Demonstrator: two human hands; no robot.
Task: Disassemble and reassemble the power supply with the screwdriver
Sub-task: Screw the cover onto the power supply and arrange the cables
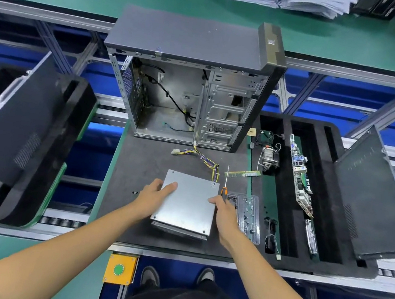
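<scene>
Left hand (156, 194) lies flat on the power supply (186, 205), fingers straight; right hand (223, 208) grips the screwdriver (224, 186). Tip could snag those wires (205, 160) probably.

An open computer case (189, 92) stands behind the mat; a motherboard (300, 172) sits in the right foam tray (338, 196).

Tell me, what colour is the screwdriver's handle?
Orange and black, on the screwdriver in the right hand; head view.
</scene>
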